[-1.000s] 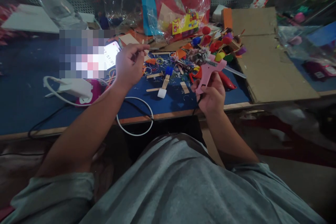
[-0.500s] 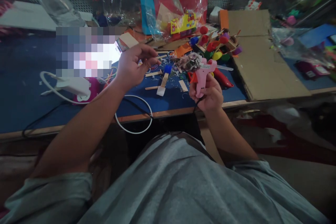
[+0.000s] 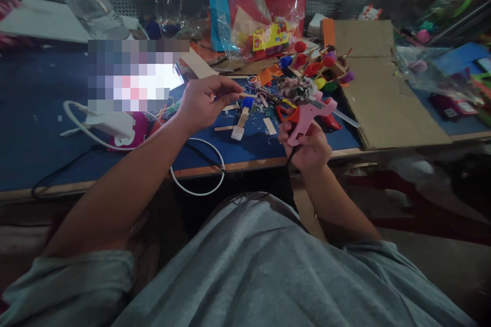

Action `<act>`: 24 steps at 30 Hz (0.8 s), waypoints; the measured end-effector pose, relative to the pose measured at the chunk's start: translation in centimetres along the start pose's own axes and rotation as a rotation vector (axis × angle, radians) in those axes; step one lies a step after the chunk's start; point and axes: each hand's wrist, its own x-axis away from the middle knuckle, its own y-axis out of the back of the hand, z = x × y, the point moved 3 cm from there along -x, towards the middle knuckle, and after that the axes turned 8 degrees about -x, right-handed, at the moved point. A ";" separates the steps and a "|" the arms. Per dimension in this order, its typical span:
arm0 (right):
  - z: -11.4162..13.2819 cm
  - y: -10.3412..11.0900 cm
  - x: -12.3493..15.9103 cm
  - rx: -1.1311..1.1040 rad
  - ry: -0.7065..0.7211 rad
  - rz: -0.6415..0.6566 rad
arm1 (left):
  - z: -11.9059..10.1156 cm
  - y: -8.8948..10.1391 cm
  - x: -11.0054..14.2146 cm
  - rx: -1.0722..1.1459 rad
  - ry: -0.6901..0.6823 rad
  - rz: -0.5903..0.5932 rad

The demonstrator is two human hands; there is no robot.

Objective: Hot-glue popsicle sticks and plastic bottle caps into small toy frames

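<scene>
My left hand point(image 3: 213, 102) is closed in a pinch on a small wooden stick point(image 3: 248, 95) that points to the right. Wrapped round the handle of a pink hot glue gun point(image 3: 310, 114) is my right hand point(image 3: 307, 145). A clear glue stick point(image 3: 347, 118) juts from the gun's back end, and a fuzzy grey clump point(image 3: 296, 88) covers its nozzle area. Below my left fingertips lies a small wooden-stick piece point(image 3: 243, 117) with a blue cap point(image 3: 247, 102) and a white block point(image 3: 237, 134). A flat wooden strip point(image 3: 269, 126) rests between my hands.
Several coloured caps and sticks point(image 3: 314, 64) are heaped behind the glue gun. Flattened cardboard point(image 3: 395, 97) lies at right. On the left are a lit phone point(image 3: 174, 77), a white charger point(image 3: 111, 122), a looped white cable point(image 3: 197, 194) over the table edge, and a plastic bottle point(image 3: 90, 2).
My left fingers have closed, now pinching a wooden stick, and moved slightly right and down. The glue gun has tilted and shifted right in my right hand.
</scene>
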 end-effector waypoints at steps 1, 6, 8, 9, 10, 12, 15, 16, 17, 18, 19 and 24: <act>0.0 -0.1 0.0 0.001 -0.003 0.009 | 0.1 0.0 0.0 0.017 -0.002 -0.019; -0.4 -0.1 -0.1 -0.002 -0.063 0.002 | 1.3 0.5 -0.5 0.024 0.045 -0.142; -0.5 0.1 -0.1 0.014 -0.091 0.012 | 1.7 0.7 -0.7 -0.010 0.069 -0.172; -0.5 0.2 -0.1 0.021 -0.097 0.022 | 1.8 0.7 -0.7 -0.021 0.079 -0.177; -0.5 0.3 -0.1 0.025 -0.096 0.030 | 1.9 0.7 -0.7 -0.027 0.089 -0.173; -0.5 0.5 -0.1 0.023 -0.090 0.039 | 2.0 0.7 -0.8 -0.023 0.103 -0.156; -0.4 0.6 -0.1 0.008 -0.090 0.043 | 2.0 0.7 -0.7 0.023 0.107 -0.156; -0.3 0.6 -0.1 0.006 -0.093 0.051 | 2.1 0.7 -0.7 0.042 0.104 -0.160; -0.3 0.5 -0.1 0.008 -0.094 0.065 | 2.1 0.6 -0.7 0.056 0.100 -0.160; -0.2 0.4 -0.2 0.016 -0.091 0.083 | 2.2 0.5 -0.6 0.065 0.099 -0.150; -0.2 0.3 -0.2 0.027 -0.088 0.105 | 2.3 0.3 -0.6 0.069 0.099 -0.131; 0.0 -0.5 -0.5 0.092 -0.074 0.163 | 2.0 -0.4 -0.3 0.001 0.103 -0.004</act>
